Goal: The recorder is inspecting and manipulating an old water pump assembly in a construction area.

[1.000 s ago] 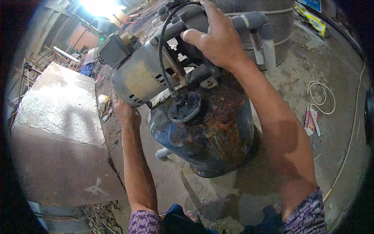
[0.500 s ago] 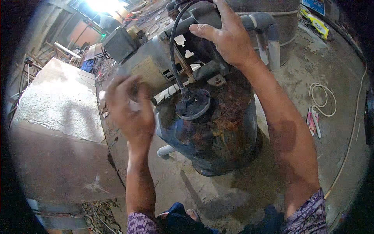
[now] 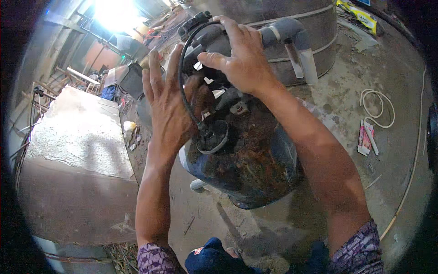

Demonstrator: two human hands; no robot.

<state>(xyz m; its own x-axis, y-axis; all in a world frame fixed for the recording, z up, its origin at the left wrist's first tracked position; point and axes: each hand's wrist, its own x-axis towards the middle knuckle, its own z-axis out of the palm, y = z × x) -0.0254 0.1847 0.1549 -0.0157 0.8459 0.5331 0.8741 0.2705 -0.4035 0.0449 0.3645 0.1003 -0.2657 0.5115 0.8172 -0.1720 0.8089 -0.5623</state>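
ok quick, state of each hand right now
Left hand: open, fingers spread over the motor, contact unclear.
Right hand: open, thumb and fingers spread across the dark pump head.

A glaring white light (image 3: 116, 17) burns at upper left near a flat pinkish panel (image 3: 98, 60); rough, dusty grey-brown floor (image 3: 396, 141) stretches rightward

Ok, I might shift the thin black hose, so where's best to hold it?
Probably mid-arc on the black hose, from above: it bows widely there, its lower end joins the round flange, and the left hand crowds its left side.
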